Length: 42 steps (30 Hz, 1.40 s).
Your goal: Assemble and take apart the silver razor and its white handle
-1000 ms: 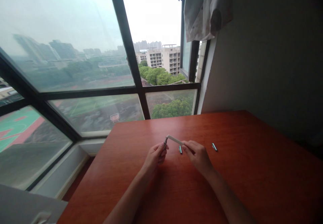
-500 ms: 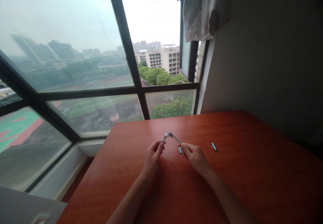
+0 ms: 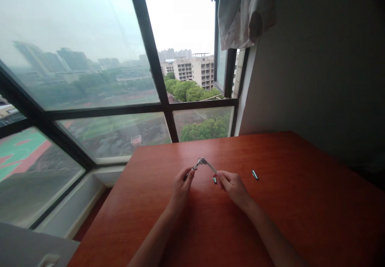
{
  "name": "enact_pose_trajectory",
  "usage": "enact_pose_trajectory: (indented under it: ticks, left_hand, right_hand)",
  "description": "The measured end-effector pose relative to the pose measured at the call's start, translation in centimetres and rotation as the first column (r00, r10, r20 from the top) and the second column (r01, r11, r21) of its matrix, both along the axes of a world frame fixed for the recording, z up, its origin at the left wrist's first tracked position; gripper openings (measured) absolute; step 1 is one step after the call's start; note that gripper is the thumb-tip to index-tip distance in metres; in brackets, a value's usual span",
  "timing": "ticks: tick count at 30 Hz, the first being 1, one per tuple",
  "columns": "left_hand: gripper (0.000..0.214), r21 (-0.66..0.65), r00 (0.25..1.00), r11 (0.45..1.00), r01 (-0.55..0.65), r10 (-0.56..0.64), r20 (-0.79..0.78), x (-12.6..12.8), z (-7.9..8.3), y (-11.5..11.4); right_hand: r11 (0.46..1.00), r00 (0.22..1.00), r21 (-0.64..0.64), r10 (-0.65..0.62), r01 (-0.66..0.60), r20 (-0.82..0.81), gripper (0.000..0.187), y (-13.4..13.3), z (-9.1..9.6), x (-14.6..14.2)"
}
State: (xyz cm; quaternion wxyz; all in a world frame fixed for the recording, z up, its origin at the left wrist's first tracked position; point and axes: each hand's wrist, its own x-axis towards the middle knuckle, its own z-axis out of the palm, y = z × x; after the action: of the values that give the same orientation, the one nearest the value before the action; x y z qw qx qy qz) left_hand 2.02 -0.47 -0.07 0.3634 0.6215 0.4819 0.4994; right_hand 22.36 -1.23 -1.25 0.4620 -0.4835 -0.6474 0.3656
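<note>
My left hand (image 3: 182,184) is closed, thumb and fingers pinching a silver metal handle (image 3: 195,166) that looks like a razor handle. Its upper end points up and right. My right hand (image 3: 229,181) is closed around the lower end of a slim, pale toothbrush-like stick (image 3: 209,165), slanting up and left. The two tool heads meet above the table between my hands; whether they touch cannot be made out. Just left of my right fingers lies a small green-and-dark piece (image 3: 214,180), like a razor cartridge, partly covered. A similar piece (image 3: 255,174) lies farther right.
The reddish-brown wooden table (image 3: 144,227) reaches to the window frame (image 3: 105,111) at the back. One window pane stands open on the right, with a hanging cloth (image 3: 240,14) above. A grey wall (image 3: 300,70) borders the right side.
The silver handle in my left hand has tilted slightly, and its head now sits closer against the pale stick's head. Both hands stay almost in place. The loose pieces have not moved.
</note>
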Motion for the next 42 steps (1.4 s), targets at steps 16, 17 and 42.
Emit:
enact_pose_trajectory:
  ticks: [16,17,42]
  left_hand:
    - [0.032,0.018,0.999,1.000,0.013,-0.012,-0.031,-0.03,0.37,-0.18]
    - [0.031,0.027,0.999,1.000,-0.004,0.005,-0.037,-0.08,0.40,-0.15]
    - [0.026,0.110,0.987,0.994,0.012,0.006,-0.160,-0.14,0.19,-0.17]
  right_hand:
    - [0.997,1.000,-0.067,0.027,-0.028,-0.011,0.047,-0.25,0.24,-0.09]
    - [0.998,1.000,-0.063,0.026,-0.026,-0.005,0.046,-0.26,0.22,-0.09]
    - [0.999,0.997,0.033,0.006,-0.008,0.072,0.043,-0.24,0.55,0.12]
